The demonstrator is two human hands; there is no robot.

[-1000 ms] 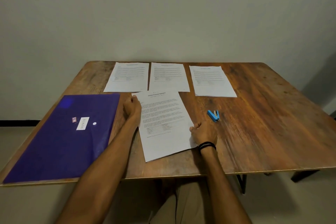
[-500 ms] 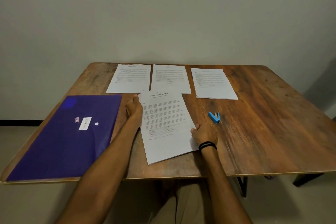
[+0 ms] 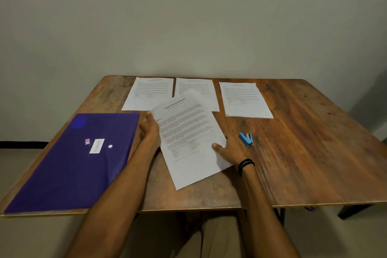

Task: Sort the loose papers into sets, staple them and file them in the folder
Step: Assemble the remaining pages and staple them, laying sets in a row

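Note:
A printed paper set (image 3: 188,138) lies tilted in the middle of the wooden table (image 3: 303,153), its far end lifted and blurred. My left hand (image 3: 149,132) grips its left edge near the top. My right hand (image 3: 228,148) holds its right edge, thumb on the sheet. Three more paper sets lie in a row at the back: left (image 3: 149,93), middle (image 3: 194,88), right (image 3: 245,99). A small blue stapler (image 3: 246,138) sits just right of my right hand. The purple folder (image 3: 71,161) lies shut at the left.
The folder reaches the table's front left edge. A grey wall stands right behind the table. The right half of the table holds only bare wood. My knees show under the front edge.
The near paper set has lifted at its far end and turned a little, now overlapping the middle back set. My right thumb moved onto the sheet.

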